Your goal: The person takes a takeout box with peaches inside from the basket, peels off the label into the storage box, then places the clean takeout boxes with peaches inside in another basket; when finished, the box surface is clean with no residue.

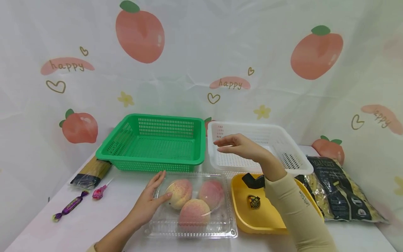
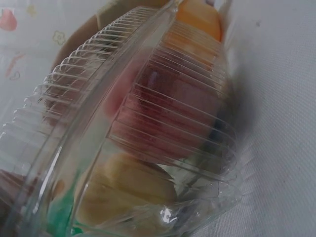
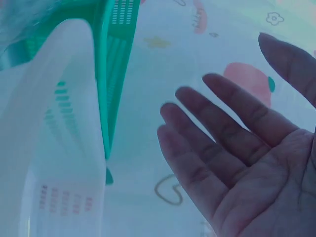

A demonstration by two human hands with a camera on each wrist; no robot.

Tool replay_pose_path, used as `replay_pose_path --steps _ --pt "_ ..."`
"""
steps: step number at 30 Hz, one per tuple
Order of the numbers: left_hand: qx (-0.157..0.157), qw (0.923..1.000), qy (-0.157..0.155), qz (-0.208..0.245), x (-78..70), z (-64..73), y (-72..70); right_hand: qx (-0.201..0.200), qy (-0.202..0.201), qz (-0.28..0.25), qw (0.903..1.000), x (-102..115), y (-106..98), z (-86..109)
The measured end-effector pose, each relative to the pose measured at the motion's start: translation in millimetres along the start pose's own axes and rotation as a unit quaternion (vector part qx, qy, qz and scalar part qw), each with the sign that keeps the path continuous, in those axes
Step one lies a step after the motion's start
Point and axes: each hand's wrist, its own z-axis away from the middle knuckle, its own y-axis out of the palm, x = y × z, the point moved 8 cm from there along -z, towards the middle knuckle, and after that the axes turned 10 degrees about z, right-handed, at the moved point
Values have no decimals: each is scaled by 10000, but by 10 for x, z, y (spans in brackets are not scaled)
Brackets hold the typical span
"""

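A clear plastic clamshell box [image 1: 220, 229] with three peaches [image 1: 194, 213] inside stands near the front of the table, its lid down. My left hand [image 1: 146, 201] lies along the box's left side, fingers extended toward its back corner and thumb over the lid. In the left wrist view the ribbed wall of the box [image 2: 173, 113] fills the middle, with peaches behind it. My right hand [image 1: 240, 145] is raised over the white basket [image 1: 214, 154], with nothing in it. The right wrist view shows its palm [image 3: 266, 182] and spread, slightly bent fingers.
Left of the white basket stands a green basket [image 1: 151, 162]. A yellow bin [image 1: 252, 227] holds a black item [image 1: 252, 181] and a small dark badge-like piece [image 1: 253, 202]. Pasta bags [image 1: 340, 196] lie right; a noodle packet [image 1: 91, 173], lollipop [image 1: 99, 192] and wrapped candy [image 1: 70, 205] lie left.
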Motion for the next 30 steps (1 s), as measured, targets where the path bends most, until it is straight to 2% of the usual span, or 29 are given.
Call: replay_pose_path --steps 16,24,27,30 --pt "-16 9999 107 -34 0 5 -11 -235 27 -495 9985 81 4 -718" --pt "-14 10000 78 -7 19 -6 -10 -457 453 -765 9950 8 105 -1053" --pt "8 10000 97 -13 14 -10 -8 -592 578 -998 9916 -17 138 -1161" --pt "0 9999 106 7 5 -1 -14 -822 722 -1500 9826 -55 164 -1266"
